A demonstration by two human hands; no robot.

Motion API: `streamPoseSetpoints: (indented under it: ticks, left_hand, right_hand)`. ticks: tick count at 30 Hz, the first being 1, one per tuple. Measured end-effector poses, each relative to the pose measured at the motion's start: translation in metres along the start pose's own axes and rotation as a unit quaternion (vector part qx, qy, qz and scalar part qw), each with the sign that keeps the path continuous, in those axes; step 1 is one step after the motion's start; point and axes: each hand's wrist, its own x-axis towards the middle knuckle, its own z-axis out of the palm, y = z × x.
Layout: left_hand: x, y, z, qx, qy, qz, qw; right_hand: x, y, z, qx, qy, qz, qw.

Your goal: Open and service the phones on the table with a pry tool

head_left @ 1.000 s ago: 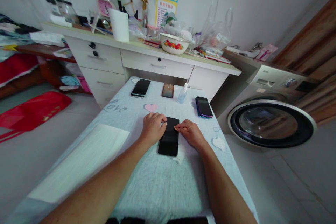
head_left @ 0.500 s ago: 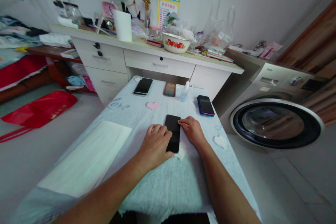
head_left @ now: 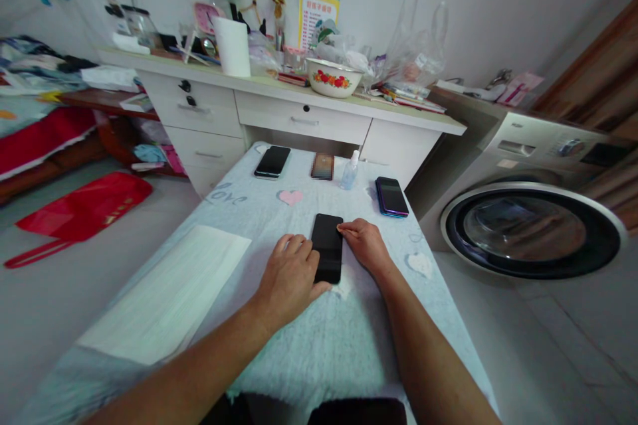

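Observation:
A black smartphone (head_left: 327,249) lies face up on the cloth-covered table in front of me. My left hand (head_left: 290,272) holds it at its lower left, fingers curled along the left edge and thumb against the bottom end. At the upper right edge, my right hand (head_left: 363,242) has thumb and fingertips pinched together, touching the phone's side. Whatever sits in that pinch, if anything, is too small to make out. The phone's screen is dark.
Beyond the phone are a white-edged phone (head_left: 272,162), a small pixelated item (head_left: 322,167), a clear spray bottle (head_left: 349,172) and stacked phones (head_left: 391,196). A pale sheet (head_left: 169,292) lies on the left. A desk (head_left: 299,118) and a washing machine (head_left: 528,212) stand beyond the table.
My left fingers have drawn back slightly to the left, uncovering more of the screen. The right hand keeps its pinch at the same edge. The view has shifted a little.

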Motion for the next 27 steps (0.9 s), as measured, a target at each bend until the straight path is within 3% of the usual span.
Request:
streamPoseSetpoints:
  ticks: [16,27]
  left_hand:
    - [0.003,-0.001,0.017,0.056,0.061,0.071,0.994]
    - [-0.001,-0.002,0.021,0.029,0.117,0.094,0.988]
  right_hand:
    - [-0.003,-0.003,0.003,0.109,0.038,0.050,0.992]
    - [-0.001,-0.009,0.006,0.292,0.049,0.129,0.947]
